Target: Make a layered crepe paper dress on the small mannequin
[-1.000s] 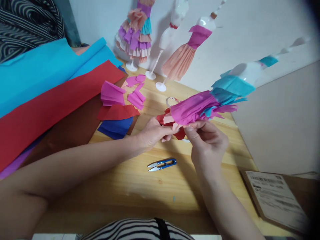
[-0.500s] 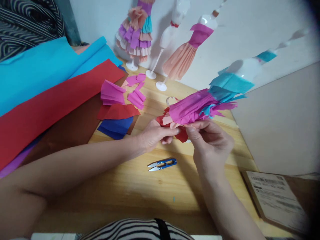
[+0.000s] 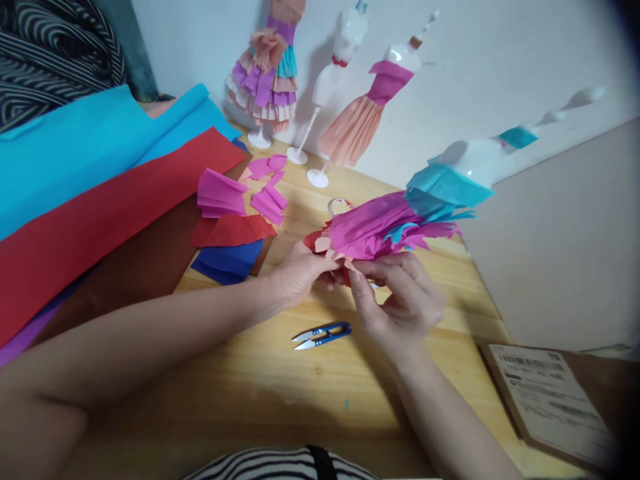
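Note:
A small white dress-form mannequin [image 3: 470, 163] leans far to the right, dressed in a turquoise crepe paper top [image 3: 440, 190] and a magenta crepe paper skirt [image 3: 367, 223]. My left hand [image 3: 303, 272] is closed on the lower end of this dress, where red paper [image 3: 313, 241] shows beside the fingers. Under the skirt's hem, my right hand [image 3: 400, 290] pinches a peach crepe paper strip [image 3: 349, 265] between thumb and forefinger. Part of the hem and the mannequin's stand are hidden by the hands and paper. Blue thread snips [image 3: 325, 335] lie on the wooden table just below the hands.
Three more mini mannequins stand along the wall, one in a peach skirt [image 3: 347, 130]. At left lie large turquoise [image 3: 65, 153] and red [image 3: 125, 200] paper sheets. Magenta scraps [image 3: 223, 192] and a blue piece [image 3: 227, 261] sit nearby. A labelled parcel [image 3: 545, 393] is at right.
My right hand has shifted left and slightly down along the hem, closer to my left hand. The mannequin has moved slightly left and down in view.

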Available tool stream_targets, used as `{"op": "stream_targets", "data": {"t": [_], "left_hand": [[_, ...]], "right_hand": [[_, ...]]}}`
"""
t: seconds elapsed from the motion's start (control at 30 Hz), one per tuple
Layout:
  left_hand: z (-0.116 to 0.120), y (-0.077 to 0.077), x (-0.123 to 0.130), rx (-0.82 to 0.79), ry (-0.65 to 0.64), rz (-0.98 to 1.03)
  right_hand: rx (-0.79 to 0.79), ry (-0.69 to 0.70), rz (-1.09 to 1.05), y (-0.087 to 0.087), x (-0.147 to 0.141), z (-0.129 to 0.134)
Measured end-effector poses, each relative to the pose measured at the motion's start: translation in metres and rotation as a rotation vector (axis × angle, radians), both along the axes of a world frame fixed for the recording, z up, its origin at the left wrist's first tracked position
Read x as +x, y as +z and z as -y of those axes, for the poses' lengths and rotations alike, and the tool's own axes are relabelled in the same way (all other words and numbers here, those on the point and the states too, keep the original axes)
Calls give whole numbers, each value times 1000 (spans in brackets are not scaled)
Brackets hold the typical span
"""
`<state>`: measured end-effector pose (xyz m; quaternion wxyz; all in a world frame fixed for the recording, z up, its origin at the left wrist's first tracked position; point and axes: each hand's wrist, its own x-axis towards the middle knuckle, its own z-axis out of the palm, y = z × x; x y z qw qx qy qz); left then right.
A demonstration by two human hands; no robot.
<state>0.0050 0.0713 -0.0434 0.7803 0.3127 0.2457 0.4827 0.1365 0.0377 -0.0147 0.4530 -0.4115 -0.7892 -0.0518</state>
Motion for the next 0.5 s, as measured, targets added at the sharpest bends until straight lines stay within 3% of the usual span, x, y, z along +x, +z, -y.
{"op": "stream_targets", "data": {"t": [0.27, 0.5], "left_hand": [[0, 1, 1, -5, 16, 22], [0, 0, -2, -48, -6, 31]], "right_hand": [[-7, 11, 3, -1, 1, 1], [86, -84, 114, -7, 3, 3]]}}
